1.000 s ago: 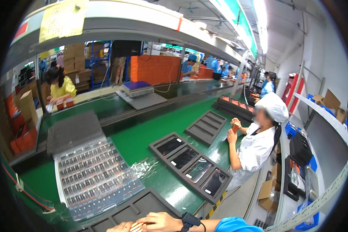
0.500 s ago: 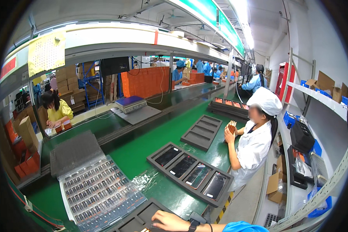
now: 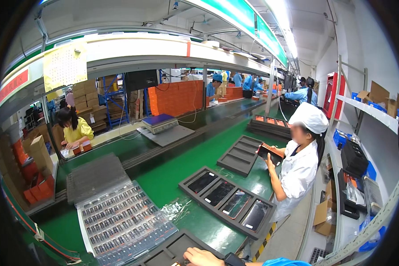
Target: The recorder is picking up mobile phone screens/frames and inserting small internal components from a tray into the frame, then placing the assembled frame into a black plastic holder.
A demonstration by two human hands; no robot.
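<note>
My right hand (image 3: 202,257) reaches in from the lower edge, a dark watch (image 3: 233,260) on its wrist. It rests over the near black foam tray (image 3: 181,243), whose recesses look bare where visible. Its fingers look stretched and apart, with nothing seen in them; the lower edge cuts off part of them. A small pale-gold item shows at the lower edge beside the fingertips, too cut off to name. My left hand is out of the picture. Beyond the near tray, another foam tray (image 3: 240,225) holds several dark-screened phones (image 3: 236,204).
To the left lies a clear plastic tray (image 3: 124,221) with rows of small dark parts, beside a dark foam sheet (image 3: 97,177). A bare foam tray (image 3: 241,155) sits farther back on the green bench. A white-capped co-worker (image 3: 303,164) stands at right, holding a dark, orange-edged phone-like slab (image 3: 270,154).
The whole scene has shifted right and slightly down in view. My right hand sits lower at the picture's edge. The co-worker's bundle of slabs has turned, now showing a dark face.
</note>
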